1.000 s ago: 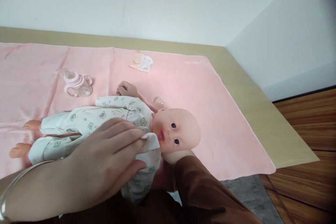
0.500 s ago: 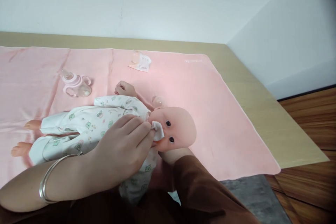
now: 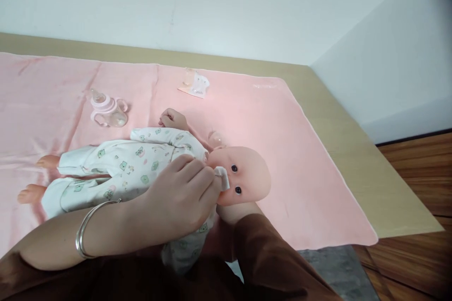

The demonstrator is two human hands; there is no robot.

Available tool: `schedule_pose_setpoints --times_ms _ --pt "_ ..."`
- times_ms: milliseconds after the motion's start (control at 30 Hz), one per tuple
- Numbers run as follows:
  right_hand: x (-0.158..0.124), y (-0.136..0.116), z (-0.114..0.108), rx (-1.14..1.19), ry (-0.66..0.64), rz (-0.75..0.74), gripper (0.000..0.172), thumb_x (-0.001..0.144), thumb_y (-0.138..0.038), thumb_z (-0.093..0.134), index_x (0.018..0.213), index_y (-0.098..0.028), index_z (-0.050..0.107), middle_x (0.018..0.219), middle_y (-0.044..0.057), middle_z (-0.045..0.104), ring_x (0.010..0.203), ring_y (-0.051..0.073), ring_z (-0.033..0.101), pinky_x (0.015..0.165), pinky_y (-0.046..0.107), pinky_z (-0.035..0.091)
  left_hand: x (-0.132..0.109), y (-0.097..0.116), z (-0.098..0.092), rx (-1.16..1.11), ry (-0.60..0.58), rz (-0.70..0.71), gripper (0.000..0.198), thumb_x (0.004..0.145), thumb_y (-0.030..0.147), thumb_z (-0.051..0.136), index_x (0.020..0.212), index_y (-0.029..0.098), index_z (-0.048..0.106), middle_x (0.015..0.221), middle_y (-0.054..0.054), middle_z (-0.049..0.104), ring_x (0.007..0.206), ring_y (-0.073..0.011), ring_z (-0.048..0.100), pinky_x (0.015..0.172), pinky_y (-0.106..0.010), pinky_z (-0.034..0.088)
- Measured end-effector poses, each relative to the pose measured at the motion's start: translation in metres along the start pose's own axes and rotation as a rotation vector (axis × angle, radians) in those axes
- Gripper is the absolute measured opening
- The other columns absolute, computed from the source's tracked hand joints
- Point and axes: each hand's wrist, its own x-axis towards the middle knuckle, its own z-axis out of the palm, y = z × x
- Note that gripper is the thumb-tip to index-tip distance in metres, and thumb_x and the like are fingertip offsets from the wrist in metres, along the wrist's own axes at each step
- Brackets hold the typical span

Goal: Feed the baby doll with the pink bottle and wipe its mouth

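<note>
A baby doll (image 3: 151, 150) in a white patterned suit lies on its back, feet to the left and head to the right. My left hand (image 3: 183, 197), with a silver bangle at the wrist, is closed, pinching a small white wipe (image 3: 222, 178). That wipe lies against the doll's face around the mouth and nose. From the lower right, my brown-sleeved right arm reaches beneath the doll's head. Of my right hand (image 3: 235, 211), only the wrist area shows; its fingers are hidden under the head and neck.
A pink sheet (image 3: 289, 150) covers much of the wooden table (image 3: 353, 136). On it are a pink two-handled baby bottle (image 3: 109, 109), a small printed packet (image 3: 196, 84) and a clear rounded object (image 3: 217, 138) beside the doll's head. A white wall (image 3: 106, 4) stands behind.
My left hand and forearm have shifted slightly right, the wipe moving a little over the doll's face. The whole view has also shifted slightly. My right arm stays under the head.
</note>
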Motion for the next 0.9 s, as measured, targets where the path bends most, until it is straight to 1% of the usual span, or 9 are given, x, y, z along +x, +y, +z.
schedule_pose_setpoints --times_ms 133,267,367,500,600,700,767,833,900 --pt "0.011 0.017 0.008 -0.003 0.074 0.076 0.014 0.092 -0.024 0.047 0.083 -0.016 0.055 0.084 -0.001 0.063 0.078 0.006 0.057 0.068 0.017 0.044 -0.003 0.004 0.004 0.064 0.020 0.015 0.011 0.088 0.005 0.068 0.099 0.004 0.067 0.076 -0.006 0.067 0.066 -0.0216 0.065 0.060 -0.039 0.060" --pt "0.019 0.031 0.012 0.020 0.106 0.110 0.013 0.089 -0.023 0.050 0.082 -0.016 0.058 0.085 -0.003 0.067 0.076 0.006 0.062 0.068 0.018 0.043 -0.005 0.005 0.009 0.107 0.022 0.014 0.011 0.089 0.006 0.064 0.099 0.010 0.063 0.078 -0.004 0.067 0.068 -0.0207 0.065 0.062 -0.036 0.059" --pt "0.023 0.030 0.013 0.000 0.108 0.147 0.013 0.090 -0.022 0.050 0.084 -0.016 0.059 0.086 -0.003 0.068 0.078 0.007 0.062 0.071 0.019 0.044 -0.007 0.005 0.012 0.112 0.026 -0.004 0.012 0.089 0.006 0.061 0.099 0.013 0.062 0.079 -0.003 0.067 0.069 -0.0210 0.065 0.065 -0.037 0.058" --pt "0.029 0.019 0.014 -0.060 0.076 0.189 0.015 0.093 -0.023 0.046 0.085 -0.017 0.057 0.089 -0.001 0.069 0.081 0.007 0.060 0.078 0.021 0.046 -0.008 0.007 0.012 0.094 0.011 0.006 0.011 0.090 0.006 0.058 0.098 0.014 0.060 0.085 -0.005 0.067 0.073 -0.0193 0.061 0.069 -0.036 0.053" --pt "0.005 0.005 0.006 -0.082 0.067 0.188 0.017 0.094 -0.028 0.047 0.084 -0.018 0.056 0.089 0.002 0.068 0.084 0.009 0.061 0.082 0.023 0.049 -0.011 0.010 0.012 0.081 0.009 0.008 0.010 0.090 0.006 0.059 0.094 0.015 0.058 0.085 -0.004 0.065 0.074 -0.0187 0.059 0.070 -0.036 0.050" --pt "-0.053 -0.013 -0.015 -0.095 0.063 0.102 0.023 0.097 -0.040 0.049 0.089 -0.021 0.059 0.092 0.002 0.068 0.094 0.010 0.063 0.089 0.023 0.051 -0.014 0.011 0.011 0.073 0.004 0.019 0.010 0.089 0.007 0.061 0.095 0.015 0.060 0.086 -0.004 0.065 0.074 -0.0191 0.059 0.071 -0.037 0.048" --pt "-0.083 -0.021 -0.026 -0.105 0.073 0.105 0.028 0.099 -0.043 0.045 0.095 -0.020 0.060 0.097 0.003 0.069 0.099 0.010 0.063 0.091 0.023 0.051 -0.015 0.012 0.011 0.040 -0.007 0.037 0.010 0.089 0.007 0.061 0.094 0.017 0.062 0.084 -0.003 0.064 0.073 -0.0184 0.057 0.071 -0.037 0.047" --pt "-0.086 -0.024 -0.026 -0.108 0.062 0.110 0.029 0.099 -0.042 0.043 0.099 -0.019 0.059 0.101 0.002 0.070 0.101 0.008 0.063 0.092 0.021 0.050 -0.017 0.012 0.011 0.008 -0.007 0.040 0.011 0.090 0.007 0.061 0.092 0.017 0.064 0.082 -0.003 0.063 0.072 -0.0176 0.055 0.071 -0.036 0.047" --pt "-0.061 -0.021 -0.015 -0.101 0.036 0.101 0.027 0.097 -0.040 0.043 0.101 -0.017 0.057 0.104 0.002 0.070 0.100 0.006 0.061 0.093 0.018 0.049 -0.018 0.013 0.013 0.001 -0.008 0.034 0.011 0.090 0.008 0.060 0.093 0.017 0.065 0.082 -0.003 0.062 0.072 -0.0176 0.055 0.071 -0.036 0.047"
